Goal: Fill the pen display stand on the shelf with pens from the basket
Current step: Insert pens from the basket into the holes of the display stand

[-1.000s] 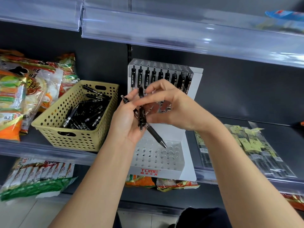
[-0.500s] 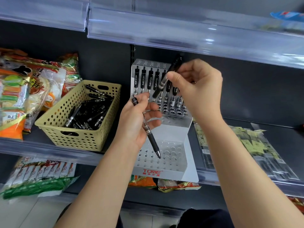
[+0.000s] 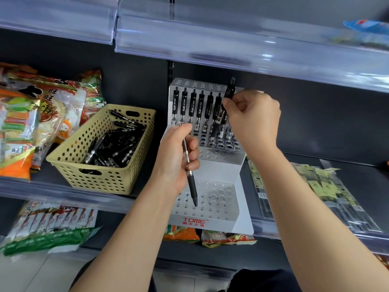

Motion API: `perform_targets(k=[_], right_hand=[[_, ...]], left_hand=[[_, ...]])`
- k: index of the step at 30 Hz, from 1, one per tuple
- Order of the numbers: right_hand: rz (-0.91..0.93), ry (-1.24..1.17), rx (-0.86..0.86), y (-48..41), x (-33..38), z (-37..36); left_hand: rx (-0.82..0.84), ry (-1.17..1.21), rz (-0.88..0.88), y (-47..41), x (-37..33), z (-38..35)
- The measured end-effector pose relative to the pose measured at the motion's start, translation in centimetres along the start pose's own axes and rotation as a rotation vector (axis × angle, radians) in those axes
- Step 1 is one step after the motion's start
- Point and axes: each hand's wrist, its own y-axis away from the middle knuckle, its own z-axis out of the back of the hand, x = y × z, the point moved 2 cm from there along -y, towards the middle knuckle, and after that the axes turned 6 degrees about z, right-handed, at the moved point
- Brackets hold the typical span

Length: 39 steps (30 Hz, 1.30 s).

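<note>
A white stepped pen display stand (image 3: 219, 223) marked TOME stands on the middle shelf. Several black pens (image 3: 193, 108) stand in its upper tier; the lower tier's holes are bare. My right hand (image 3: 252, 121) pinches a black pen (image 3: 228, 91) near its top, with the tip down among the upper-tier holes at the right end of the row. My left hand (image 3: 176, 159) holds another black pen (image 3: 189, 167), tip down, in front of the stand. A beige perforated basket (image 3: 103, 175) of black pens sits to the left.
Snack bags (image 3: 42, 114) crowd the shelf left of the basket. Clear packets with yellow labels (image 3: 315, 186) lie right of the stand. A transparent shelf guard (image 3: 231, 39) overhangs just above the stand. More packets (image 3: 52, 224) sit on the shelf below.
My right hand took one pen from my left, raised it to the upper tier and turned it from slanted to nearly upright at the row's right end. My left hand keeps one pen.
</note>
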Motion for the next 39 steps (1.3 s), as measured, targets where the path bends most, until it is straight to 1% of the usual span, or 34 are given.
perform_targets(k=[5, 13, 22, 30, 32, 33, 36, 37, 39], right_hand=[[0.003, 0.051, 0.063, -0.1, -0.1, -0.8], [0.044, 0.177, 0.133, 0.1, -0.1, -2.0], [0.034, 0.309, 0.231, -0.3, 0.0, -2.5], [0.041, 0.284, 0.22, 0.1, -0.2, -2.3], [0.043, 0.194, 0.225, 0.5, -0.1, -2.3], [0.033, 0.084, 0.253, 0.8, 0.1, -2.3], [-0.099, -0.448, 0.451, 1.8, 1.2, -2.2], [-0.143, -0.575, 0.52, 2.2, 1.3, -2.2], [-0.183, -0.681, 0.598, 2.6, 1.5, -2.2]], left_hand=[[-0.033, 0.099, -0.033, 0.1, -0.2, 0.2], [-0.093, 0.073, -0.079, -0.4, -0.3, 0.7], [-0.094, 0.043, -0.111, -0.2, -0.4, 0.6], [-0.079, -0.02, -0.196, 0.2, -0.3, 0.6], [-0.065, -0.045, -0.218, 0.3, -0.3, 0.6], [-0.066, -0.046, -0.221, 0.3, -0.2, 0.5], [-0.063, -0.036, -0.224, 0.4, -0.3, 0.3], [-0.065, -0.038, -0.226, 0.4, -0.3, 0.3], [-0.086, -0.03, -0.222, 0.3, -0.5, 0.4]])
